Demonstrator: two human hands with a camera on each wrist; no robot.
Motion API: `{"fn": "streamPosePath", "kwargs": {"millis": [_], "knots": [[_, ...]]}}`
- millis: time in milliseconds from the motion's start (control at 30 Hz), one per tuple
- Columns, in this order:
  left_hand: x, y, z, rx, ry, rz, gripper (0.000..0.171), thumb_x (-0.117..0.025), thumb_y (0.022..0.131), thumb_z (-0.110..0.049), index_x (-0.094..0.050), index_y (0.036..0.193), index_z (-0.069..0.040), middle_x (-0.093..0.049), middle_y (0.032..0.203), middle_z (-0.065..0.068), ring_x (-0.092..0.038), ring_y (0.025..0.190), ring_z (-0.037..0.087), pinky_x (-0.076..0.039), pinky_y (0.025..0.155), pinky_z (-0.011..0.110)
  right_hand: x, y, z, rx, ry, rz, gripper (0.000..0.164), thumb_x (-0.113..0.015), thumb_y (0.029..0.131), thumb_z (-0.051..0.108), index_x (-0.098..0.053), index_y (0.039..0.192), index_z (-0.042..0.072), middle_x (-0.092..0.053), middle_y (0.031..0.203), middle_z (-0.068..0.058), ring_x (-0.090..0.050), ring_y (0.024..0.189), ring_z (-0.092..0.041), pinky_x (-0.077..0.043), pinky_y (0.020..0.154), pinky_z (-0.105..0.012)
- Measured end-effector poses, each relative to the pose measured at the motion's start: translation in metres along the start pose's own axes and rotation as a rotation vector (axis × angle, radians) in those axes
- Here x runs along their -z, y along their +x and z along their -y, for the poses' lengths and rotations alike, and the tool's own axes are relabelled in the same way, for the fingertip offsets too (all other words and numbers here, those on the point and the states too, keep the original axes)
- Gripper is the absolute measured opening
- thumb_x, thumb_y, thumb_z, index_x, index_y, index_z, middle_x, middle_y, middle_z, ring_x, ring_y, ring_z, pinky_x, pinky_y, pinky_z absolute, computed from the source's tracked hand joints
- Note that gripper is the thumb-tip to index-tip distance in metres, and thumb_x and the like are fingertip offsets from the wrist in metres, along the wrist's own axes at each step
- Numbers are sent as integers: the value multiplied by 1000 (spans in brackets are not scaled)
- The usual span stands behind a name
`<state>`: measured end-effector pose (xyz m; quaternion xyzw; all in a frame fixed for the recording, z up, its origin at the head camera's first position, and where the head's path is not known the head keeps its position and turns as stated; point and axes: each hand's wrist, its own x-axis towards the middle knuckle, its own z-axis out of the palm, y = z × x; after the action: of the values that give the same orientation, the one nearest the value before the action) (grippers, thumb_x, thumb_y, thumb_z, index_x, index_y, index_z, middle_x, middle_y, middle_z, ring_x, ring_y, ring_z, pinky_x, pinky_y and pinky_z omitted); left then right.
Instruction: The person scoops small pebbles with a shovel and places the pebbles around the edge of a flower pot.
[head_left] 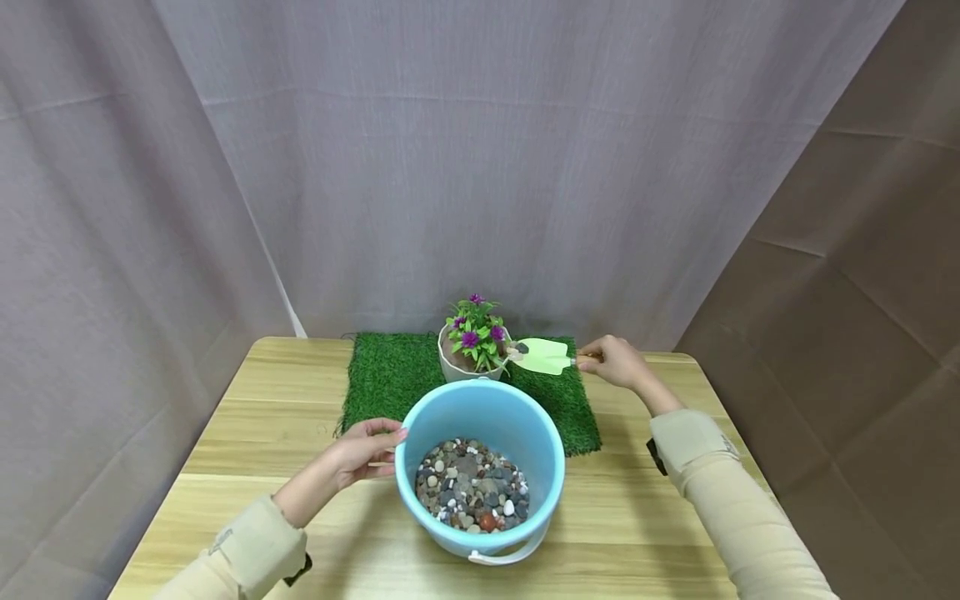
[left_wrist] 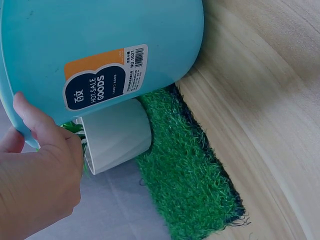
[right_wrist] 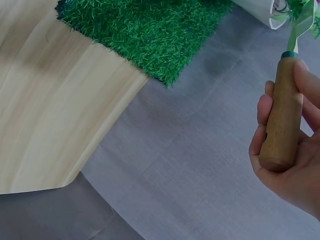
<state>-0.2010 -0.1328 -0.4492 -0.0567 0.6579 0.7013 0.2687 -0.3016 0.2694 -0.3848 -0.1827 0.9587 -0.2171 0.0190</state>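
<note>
A light blue bucket [head_left: 552,442] stands at the front of the table, its bottom covered with mixed pebbles [head_left: 472,492]. My left hand [head_left: 365,454] pinches the bucket's left rim between thumb and fingers. In my right hand [head_left: 618,364] is a garden trowel [head_left: 546,357] with a pale green blade, held by its wooden handle [right_wrist: 282,117]. A few stones [head_left: 519,350] lie at the blade's tip, which reaches the right rim of a white flower pot [head_left: 453,371]. Brown fill shows in the pot around a plant with purple flowers [head_left: 470,339].
The pot stands on a green artificial grass mat [head_left: 393,367] at the back of the wooden table [head_left: 285,408]. Behind the table hangs a grey curtain [head_left: 480,167]. The bucket's white handle [head_left: 517,552] hangs down at its front.
</note>
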Motion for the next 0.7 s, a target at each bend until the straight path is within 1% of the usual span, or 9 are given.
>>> {"fn": "streamPosePath", "kwargs": {"millis": [133,233,367,467,500,533,567,633,700], "knots": [[0,0,0,-2,3,0,36,-59,93,-16,-48,120,4,-64,74,-1,-62,62,5,-62,65,21,-4,6,0,-29,-26,12,25,-63,90,12,-68,106,-6,-69,101,-23,-67,84,-33,-59,73,-45],[0,-1,1,0,1,5,36,-60,93,-16,-48,120,4,-64,73,-1,-62,63,5,-62,65,21,-7,10,5,-65,-48,25,24,-64,90,15,-69,103,-4,-70,98,-21,-66,79,-28,-59,67,-40],[1,-2,1,-3,-1,14,36,-60,92,-16,-48,120,4,-63,73,-2,-62,63,5,-62,66,21,-10,16,14,-132,-96,24,23,-63,90,18,-70,101,-2,-71,93,-17,-62,69,-20,-52,56,-31],[1,-1,1,-8,2,15,37,-60,92,-16,-48,120,5,-63,74,-2,-62,63,5,-62,66,21,-12,23,21,-173,-153,23,24,-62,90,18,-70,103,0,-71,94,-15,-61,68,-20,-51,55,-31],[1,-1,1,-9,3,13,37,-60,92,-16,-48,120,5,-64,74,-2,-63,63,5,-62,66,22,-13,26,23,-179,-183,21,22,-62,90,19,-71,98,0,-71,87,-13,-59,66,-18,-49,55,-30],[1,-1,1,-9,4,11,36,-60,92,-16,-48,120,5,-64,74,-1,-63,64,5,-62,66,22,-14,28,26,-183,-209,17,20,-62,91,18,-71,87,0,-69,76,-10,-55,60,-17,-46,53,-28],[1,-1,1,-8,4,9,36,-60,92,-16,-48,120,5,-64,74,-1,-63,64,5,-62,66,22,-15,30,28,-180,-236,13,23,-61,91,17,-69,76,2,-64,66,-7,-50,56,-16,-43,52,-28],[1,-1,0,-7,6,4,36,-60,92,-16,-48,120,5,-63,74,-1,-62,63,5,-62,66,22,-15,34,32,-163,-294,-8,35,-59,90,14,-54,56,8,-47,53,-1,-38,52,-13,-36,54,-28],[1,-1,0,-8,7,-1,36,-60,92,-15,-49,120,4,-63,74,-1,-62,63,5,-62,65,22,-16,37,37,-140,-351,-39,44,-58,88,10,-35,50,15,-32,50,3,-30,53,-15,-34,56,-32]]}}
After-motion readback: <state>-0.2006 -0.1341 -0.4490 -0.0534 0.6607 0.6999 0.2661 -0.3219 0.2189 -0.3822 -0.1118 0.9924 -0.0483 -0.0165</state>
